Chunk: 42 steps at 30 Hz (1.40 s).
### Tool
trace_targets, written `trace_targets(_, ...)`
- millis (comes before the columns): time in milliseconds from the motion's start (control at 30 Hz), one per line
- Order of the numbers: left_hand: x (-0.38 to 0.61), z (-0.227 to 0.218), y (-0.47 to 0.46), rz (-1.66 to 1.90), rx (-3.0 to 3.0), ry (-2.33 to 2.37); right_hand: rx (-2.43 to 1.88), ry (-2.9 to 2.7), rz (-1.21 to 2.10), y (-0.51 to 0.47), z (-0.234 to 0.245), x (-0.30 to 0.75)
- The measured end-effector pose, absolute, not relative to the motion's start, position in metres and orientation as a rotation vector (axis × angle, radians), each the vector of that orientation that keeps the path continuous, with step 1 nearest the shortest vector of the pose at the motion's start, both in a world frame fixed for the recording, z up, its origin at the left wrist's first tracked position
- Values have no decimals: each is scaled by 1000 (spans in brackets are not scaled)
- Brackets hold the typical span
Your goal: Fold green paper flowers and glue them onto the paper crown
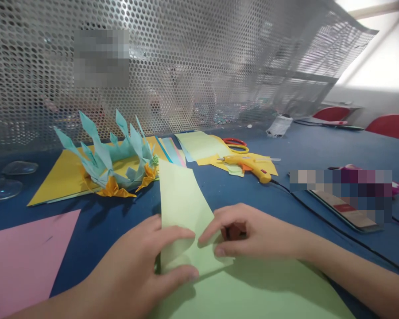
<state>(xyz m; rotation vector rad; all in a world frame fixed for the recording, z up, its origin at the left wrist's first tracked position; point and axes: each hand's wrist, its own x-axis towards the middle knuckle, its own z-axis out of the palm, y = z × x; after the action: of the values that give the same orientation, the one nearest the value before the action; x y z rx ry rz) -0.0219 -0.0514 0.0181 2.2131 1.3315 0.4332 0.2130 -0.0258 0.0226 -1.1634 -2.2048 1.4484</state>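
Observation:
A light green sheet of paper (182, 195) has a long strip-like flap standing up in front of me, over a wider green part (269, 290) that lies on the table. My left hand (142, 252) holds the flap at its left edge, index finger and thumb across its front, the other fingers partly hidden behind it. From the right, my right hand (249, 232) touches the flap with its index fingertip. Its thumb is apart from that finger, and the rest are curled. Beyond my left hand stands a pale blue folded-paper crown (108, 155) with orange paper birds (116, 188).
A yellow glue gun (244, 164) trails a black cord to the right, near scissors (235, 145) and coloured paper. A phone (345, 208) lies at right, eyeglasses (6, 186) and pink paper (23, 261) at left. A perforated metal screen (186, 57) borders the blue table.

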Motion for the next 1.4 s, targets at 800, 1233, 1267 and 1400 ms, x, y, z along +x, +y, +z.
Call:
trace_targets(800, -25, -2, -48, 456, 2519, 1098, -937, -2371, 780, -38, 3, 217)
trace_targets(1233, -27, -5, -46, 262, 2567, 1124, -988, -2493, 113, -54, 3, 220)
trace_targets(1267, -27, -6, -47, 289, 2567, 1130, -912, -2567, 175, -52, 5, 220)
trace_targets(1400, -25, -3, -46, 331, 2564, 1131, -654, -2743, 350, -45, 11, 218)
